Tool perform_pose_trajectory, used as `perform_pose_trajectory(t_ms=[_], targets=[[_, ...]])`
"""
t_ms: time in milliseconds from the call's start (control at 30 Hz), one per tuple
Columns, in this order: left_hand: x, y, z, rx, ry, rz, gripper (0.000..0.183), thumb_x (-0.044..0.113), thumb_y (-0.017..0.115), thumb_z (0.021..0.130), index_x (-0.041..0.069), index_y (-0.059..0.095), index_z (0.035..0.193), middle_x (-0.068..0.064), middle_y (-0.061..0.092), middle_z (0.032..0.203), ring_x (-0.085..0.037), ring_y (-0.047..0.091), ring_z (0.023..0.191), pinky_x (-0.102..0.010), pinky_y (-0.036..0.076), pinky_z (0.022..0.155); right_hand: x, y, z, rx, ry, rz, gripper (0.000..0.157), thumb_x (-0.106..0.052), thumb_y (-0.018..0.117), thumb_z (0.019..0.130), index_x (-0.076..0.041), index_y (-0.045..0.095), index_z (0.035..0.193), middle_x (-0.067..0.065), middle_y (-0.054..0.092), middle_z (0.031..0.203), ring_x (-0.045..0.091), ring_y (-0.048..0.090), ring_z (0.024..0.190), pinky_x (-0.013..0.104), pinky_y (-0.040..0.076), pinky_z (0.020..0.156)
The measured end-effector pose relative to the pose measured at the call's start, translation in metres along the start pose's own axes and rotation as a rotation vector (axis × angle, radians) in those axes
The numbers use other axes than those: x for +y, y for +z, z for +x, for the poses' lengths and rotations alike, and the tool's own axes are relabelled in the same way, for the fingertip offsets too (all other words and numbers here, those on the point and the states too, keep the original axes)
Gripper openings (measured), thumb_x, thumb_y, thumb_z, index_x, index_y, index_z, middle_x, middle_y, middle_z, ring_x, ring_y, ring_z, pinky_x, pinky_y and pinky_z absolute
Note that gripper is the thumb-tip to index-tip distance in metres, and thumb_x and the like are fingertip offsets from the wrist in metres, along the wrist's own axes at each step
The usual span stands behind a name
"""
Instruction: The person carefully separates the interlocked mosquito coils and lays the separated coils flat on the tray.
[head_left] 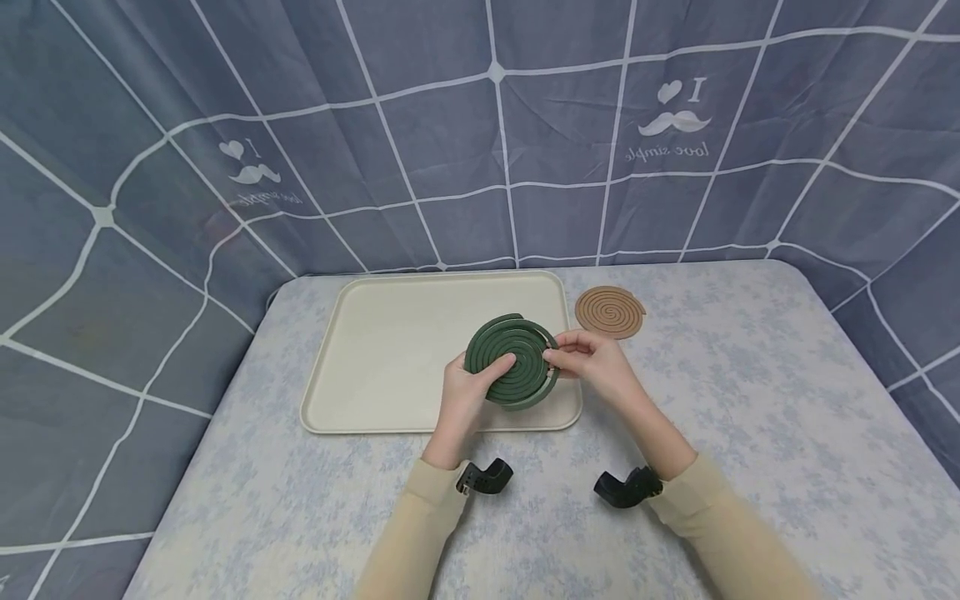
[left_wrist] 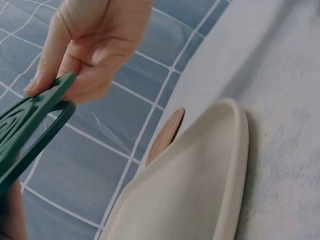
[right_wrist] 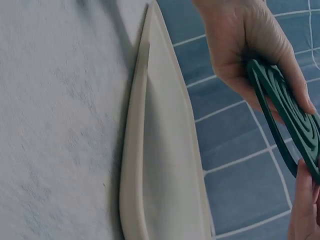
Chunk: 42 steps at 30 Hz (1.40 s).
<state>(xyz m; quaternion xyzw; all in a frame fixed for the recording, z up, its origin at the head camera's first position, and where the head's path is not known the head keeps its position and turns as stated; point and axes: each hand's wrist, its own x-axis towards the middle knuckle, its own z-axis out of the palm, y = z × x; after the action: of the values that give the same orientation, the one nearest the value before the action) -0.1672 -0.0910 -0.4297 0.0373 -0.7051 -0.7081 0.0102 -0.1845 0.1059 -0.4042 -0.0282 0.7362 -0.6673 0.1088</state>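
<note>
A green mosquito coil (head_left: pixel 521 379) is held up over the right part of the cream tray (head_left: pixel 405 350). My left hand (head_left: pixel 467 398) grips its left side, with the thumb lying across the spirals toward the centre. My right hand (head_left: pixel 600 364) pinches the outer ring at the right edge between thumb and fingers. Seen edge-on in the right wrist view, the green coil (right_wrist: pixel 287 102) has two layers, with a gap between them along one side. Beyond the tray's right side lies a brown mosquito coil (head_left: pixel 611 312) flat on the table.
The tray's raised rim (left_wrist: pixel 239 145) runs below the hands. A pale blue patterned cloth (head_left: pixel 750 375) covers the table. Blue-grey curtain (head_left: pixel 555 125) with white lines hangs behind and at the sides. Black wrist cameras (head_left: pixel 486 477) sit by the cuffs.
</note>
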Motion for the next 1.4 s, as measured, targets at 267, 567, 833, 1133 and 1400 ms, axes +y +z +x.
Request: perform_pose_trajectory(t_ms=[267, 567, 833, 1133, 1400], targets=[[-0.001, 0.0, 0.0, 0.011, 0.01, -0.034, 0.033, 0.02, 0.079, 0.083, 0.001, 0.072, 0.109, -0.005, 0.075, 0.097, -0.012, 0.069, 0.089, -0.029, 0.056, 0.086, 0.0, 0.003, -0.004, -0.009, -0.017, -0.02, 0.028, -0.009, 0.07, 0.09, 0.01, 0.063, 0.109, -0.004, 0.072, 0.088, 0.002, 0.068, 0.078, 0.022, 0.059, 0.077], [0.001, -0.003, 0.001, -0.11, -0.021, 0.157, 0.031, 0.026, 0.082, 0.081, 0.005, 0.076, 0.102, -0.01, 0.076, 0.094, -0.013, 0.07, 0.083, -0.031, 0.057, 0.083, -0.007, -0.007, -0.001, 0.013, -0.152, -0.394, 0.025, -0.016, 0.077, 0.085, -0.001, 0.073, 0.105, 0.01, 0.072, 0.089, 0.012, 0.063, 0.077, 0.021, 0.051, 0.066], [0.004, -0.005, -0.001, -0.096, -0.049, 0.105, 0.032, 0.024, 0.077, 0.085, 0.003, 0.073, 0.109, -0.008, 0.075, 0.098, -0.013, 0.069, 0.09, -0.034, 0.055, 0.091, -0.002, -0.003, 0.002, 0.003, -0.097, -0.225, 0.025, -0.011, 0.074, 0.087, 0.006, 0.07, 0.106, 0.007, 0.074, 0.089, 0.003, 0.064, 0.071, 0.02, 0.056, 0.068], [-0.001, -0.001, -0.003, -0.005, -0.048, 0.011, 0.028, 0.024, 0.076, 0.086, 0.004, 0.074, 0.105, -0.001, 0.075, 0.094, -0.011, 0.067, 0.095, -0.034, 0.051, 0.097, 0.007, 0.007, -0.001, 0.054, -0.017, -0.008, 0.031, -0.009, 0.07, 0.091, 0.01, 0.064, 0.114, 0.001, 0.074, 0.096, 0.002, 0.069, 0.076, 0.024, 0.059, 0.078], [0.0, -0.002, -0.005, -0.116, -0.043, 0.211, 0.028, 0.027, 0.076, 0.086, 0.002, 0.076, 0.098, -0.01, 0.077, 0.089, -0.012, 0.069, 0.083, -0.031, 0.055, 0.084, 0.003, 0.003, -0.003, 0.09, -0.194, -0.421, 0.025, -0.018, 0.077, 0.086, -0.004, 0.074, 0.107, 0.011, 0.076, 0.092, 0.014, 0.068, 0.079, 0.022, 0.054, 0.068]])
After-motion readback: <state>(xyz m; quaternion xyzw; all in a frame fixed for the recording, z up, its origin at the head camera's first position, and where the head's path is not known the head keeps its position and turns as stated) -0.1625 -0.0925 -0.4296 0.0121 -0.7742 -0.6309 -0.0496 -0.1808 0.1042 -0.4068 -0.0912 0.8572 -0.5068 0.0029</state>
